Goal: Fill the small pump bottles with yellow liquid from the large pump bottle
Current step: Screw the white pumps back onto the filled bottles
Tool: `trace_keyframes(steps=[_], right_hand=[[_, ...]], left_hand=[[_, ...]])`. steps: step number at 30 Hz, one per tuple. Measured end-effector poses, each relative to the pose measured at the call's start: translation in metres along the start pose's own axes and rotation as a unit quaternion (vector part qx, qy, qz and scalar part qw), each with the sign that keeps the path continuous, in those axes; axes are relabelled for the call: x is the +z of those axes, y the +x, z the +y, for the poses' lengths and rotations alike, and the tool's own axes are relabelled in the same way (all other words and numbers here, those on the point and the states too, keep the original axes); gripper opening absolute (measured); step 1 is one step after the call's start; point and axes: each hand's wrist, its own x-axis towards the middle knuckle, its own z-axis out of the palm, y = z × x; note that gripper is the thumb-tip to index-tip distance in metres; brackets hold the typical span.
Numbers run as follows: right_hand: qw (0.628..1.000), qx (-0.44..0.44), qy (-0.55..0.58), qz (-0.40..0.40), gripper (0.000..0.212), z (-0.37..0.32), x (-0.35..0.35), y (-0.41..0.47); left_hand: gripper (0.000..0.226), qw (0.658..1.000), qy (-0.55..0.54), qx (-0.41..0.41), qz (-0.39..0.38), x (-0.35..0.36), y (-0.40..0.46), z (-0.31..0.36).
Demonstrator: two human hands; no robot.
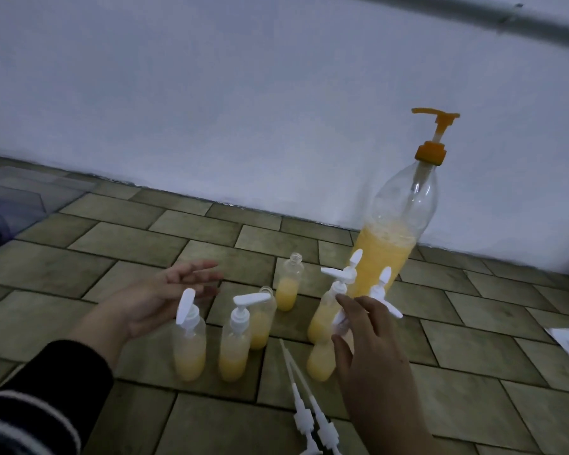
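Hovering over crowded small pump bottles (233, 343) beside the large pump bottle (398, 231), right hand (372, 349) and left hand (158, 297) spread, empty; risking toppling uncapped bottles (288, 284), spilling yellow liquid.

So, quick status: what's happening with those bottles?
Both hands, left and right, open, holding nothing. Big bottle about half full. Two small bottles uncapped; loose pumps on floor.
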Motion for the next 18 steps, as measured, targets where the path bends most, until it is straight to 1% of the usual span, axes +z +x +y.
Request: trace_keyframes(steps=[1, 3, 5, 7, 8, 10, 11, 13, 16, 18], right_hand=[[1.0, -0.006, 0.002, -0.009, 0.066, 0.002, 0.001, -0.001], [1.0, -0.015, 0.002, -0.014, 0.077, 0.005, 0.0, -0.004], [1.0, -0.024, 0.0, -0.005, 0.084, 0.005, -0.003, -0.005], [0.999, -0.025, 0.005, 0.019, 0.084, 0.005, -0.007, -0.008], [0.999, -0.021, 0.007, 0.041, 0.079, 0.004, -0.008, -0.011], [0.996, -0.007, 0.022, 0.09, 0.061, 0.004, -0.013, -0.019], [0.993, -0.004, 0.033, 0.111, 0.053, 0.003, -0.016, -0.023], [0.988, -0.004, 0.047, 0.145, 0.046, 0.003, -0.018, -0.033], [0.981, 0.024, 0.047, 0.186, 0.035, -0.004, -0.015, -0.051], [0.983, 0.038, 0.034, 0.176, 0.03, -0.005, -0.009, -0.061]], left_hand=[[0.078, 1.0, 0.021, -0.007, -0.021, 0.0, 0.007, -0.001], [0.066, 0.996, 0.069, -0.016, -0.056, 0.005, 0.018, 0.001], [0.067, 0.988, 0.11, -0.026, -0.102, 0.009, 0.026, 0.005], [0.068, 0.976, 0.15, -0.042, -0.151, 0.012, 0.033, 0.007], [0.067, 0.968, 0.172, -0.054, -0.172, 0.013, 0.036, 0.008], [0.068, 0.951, 0.235, -0.059, -0.193, 0.018, 0.042, 0.006], [0.066, 0.941, 0.272, -0.052, -0.193, 0.022, 0.045, 0.006], [0.06, 0.917, 0.348, -0.036, -0.189, 0.029, 0.047, 0.008], [0.042, 0.895, 0.4, -0.006, -0.196, 0.039, 0.053, 0.009], [0.023, 0.888, 0.411, -0.012, -0.205, 0.046, 0.051, 0.011]])
